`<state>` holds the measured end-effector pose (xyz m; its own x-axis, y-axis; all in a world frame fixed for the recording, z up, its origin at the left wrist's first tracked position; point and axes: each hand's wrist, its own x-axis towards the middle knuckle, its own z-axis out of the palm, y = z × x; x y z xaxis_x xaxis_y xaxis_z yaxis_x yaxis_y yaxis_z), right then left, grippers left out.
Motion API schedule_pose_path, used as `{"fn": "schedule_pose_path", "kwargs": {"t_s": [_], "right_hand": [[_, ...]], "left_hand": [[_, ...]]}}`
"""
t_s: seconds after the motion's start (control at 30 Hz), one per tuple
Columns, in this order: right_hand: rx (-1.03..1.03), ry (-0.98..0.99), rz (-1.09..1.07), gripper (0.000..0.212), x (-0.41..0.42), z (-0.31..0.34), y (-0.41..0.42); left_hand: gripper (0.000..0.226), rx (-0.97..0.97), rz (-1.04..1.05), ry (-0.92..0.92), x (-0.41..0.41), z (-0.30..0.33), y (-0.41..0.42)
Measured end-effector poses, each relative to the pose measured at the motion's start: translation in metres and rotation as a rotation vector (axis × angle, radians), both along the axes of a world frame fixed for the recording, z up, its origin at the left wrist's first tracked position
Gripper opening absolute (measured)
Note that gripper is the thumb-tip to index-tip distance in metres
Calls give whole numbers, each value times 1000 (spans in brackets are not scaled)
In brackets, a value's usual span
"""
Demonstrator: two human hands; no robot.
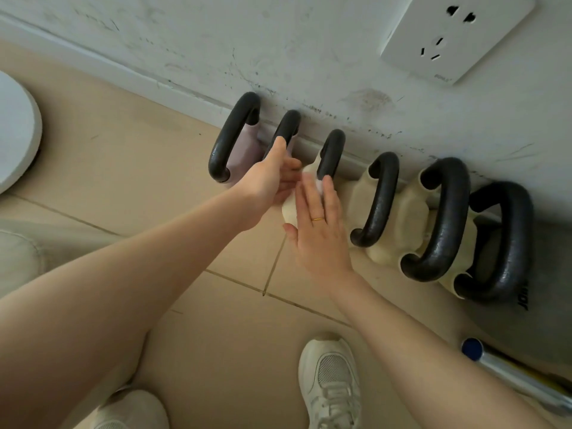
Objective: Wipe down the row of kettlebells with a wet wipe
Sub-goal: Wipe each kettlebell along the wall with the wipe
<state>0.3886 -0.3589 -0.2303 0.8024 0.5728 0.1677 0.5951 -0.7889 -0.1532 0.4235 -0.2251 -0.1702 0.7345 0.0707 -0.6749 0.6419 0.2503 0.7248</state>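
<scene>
- Standing at the far left edge is a round white object (15, 131) on the beige tiled floor (173, 156); what it is I cannot tell.
- Six kettlebells stand in a row along the scuffed white wall (216, 41), all with black handles.
- The first kettlebell (244, 150) has a pale pink body and nobody touches it.
- The second kettlebell (286, 128) is mostly hidden; the left hand (267, 178) reaches to it, the thumb lies on its handle and the other fingers curl under, so the hand seems to grip the handle.
- The third kettlebell (331, 153) has a cream body. The right hand (318, 224) lies flat on this body, fingers stretched and close together, with a gold ring (318, 219) on one finger.
- The wet wipe (318, 184) shows only as a small pale piece at the fingertips of the right hand, pressed against the third kettlebell just below its handle.
- The fourth kettlebell (379, 199) and the fifth kettlebell (439, 218) are cream too, just beside each other.
- The sixth kettlebell (501, 243) is dark grey and is the last one at the right.
- A white wall socket (455, 35) sits on the wall above the right part of the row.
- Near the bottom are two white sneakers (331, 385), and at the right edge a metal tube with a blue cap (472, 348) lies on the floor.
</scene>
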Motion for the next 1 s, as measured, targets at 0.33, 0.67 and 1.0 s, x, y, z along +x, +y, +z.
{"fn": "schedule_pose_path", "kwargs": {"t_s": [0.33, 0.67, 1.0], "right_hand": [[-465, -162, 374, 45, 48, 34, -5], [-491, -9, 445, 51, 64, 49, -11], [-231, 207, 339, 48, 97, 50, -9]], "left_hand": [[62, 18, 26, 16, -8, 7, 2], [58, 80, 16, 10, -12, 10, 0], [51, 183, -62, 36, -4, 11, -7]]}}
